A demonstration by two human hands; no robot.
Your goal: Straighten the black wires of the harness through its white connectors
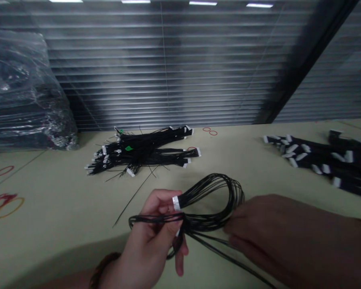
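A bundle of thin black cables (pixel 204 220) is looped between my two hands above the table. My left hand (pixel 156 233) is closed on its middle, thumb pressed over the strands. A white connector (pixel 176 202) at one end of the bundle sticks up by the left fingers. On the loop's right side, my right hand (pixel 264 228) is blurred, its fingers curled against the strands and partly hidden behind its back. Loose strands (pixel 228 253) run down to the right below it.
Black cable bundles with white connectors lie in a pile (pixel 144 150) at the back, and another pile (pixel 319 156) lies at the right. A plastic bag of cables (pixel 27 96) stands at the left. Rubber bands (pixel 3 202) lie on the table (pixel 78 208). Blinds (pixel 132 72) rise behind.
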